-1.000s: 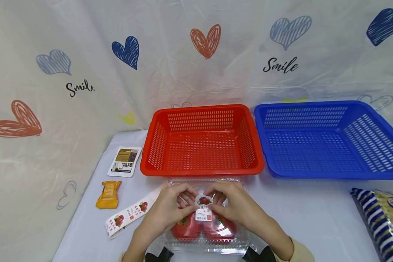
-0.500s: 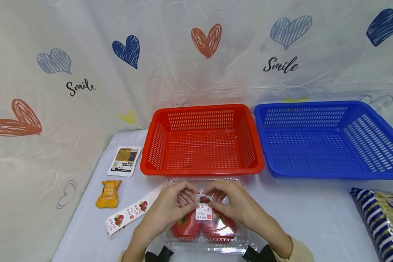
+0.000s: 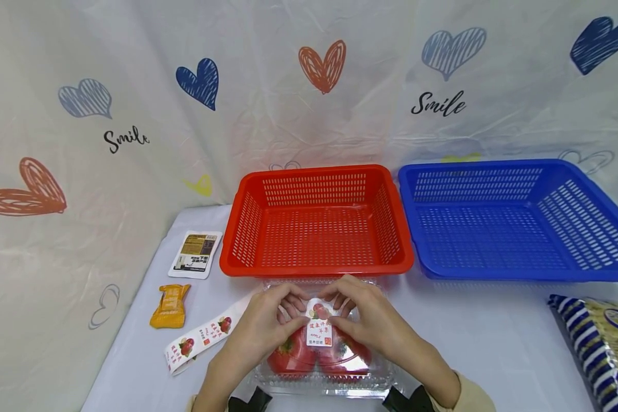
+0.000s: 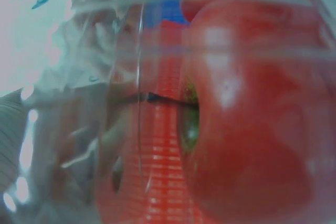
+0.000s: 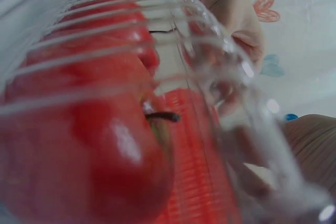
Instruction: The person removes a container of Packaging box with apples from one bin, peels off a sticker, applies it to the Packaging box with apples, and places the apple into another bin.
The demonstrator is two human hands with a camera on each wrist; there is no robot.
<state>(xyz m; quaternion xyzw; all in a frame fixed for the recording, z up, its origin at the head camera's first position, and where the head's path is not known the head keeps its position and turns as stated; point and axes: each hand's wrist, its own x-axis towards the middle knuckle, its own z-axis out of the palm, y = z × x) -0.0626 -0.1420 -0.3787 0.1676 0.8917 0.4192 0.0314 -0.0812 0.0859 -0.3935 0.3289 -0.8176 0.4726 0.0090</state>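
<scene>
At the lower centre of the head view, a clear clamshell box (image 3: 323,377) holding two red apples (image 3: 290,357) sits just in front of the red basket (image 3: 316,220). Both forearms reach in from the bottom edge, the left hand (image 3: 260,329) and right hand (image 3: 371,320) meeting over the lid, their curled fingertips apparently pinching the label sticker (image 3: 319,329). The blurred wrist views show only an apple through ribbed plastic.

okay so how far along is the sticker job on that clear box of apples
Midway. Done: the label lies on the clear box over the apples. In hand: the left hand and right hand hold it at its edges. Left: letting go; the sticker strip lies beside.
</scene>
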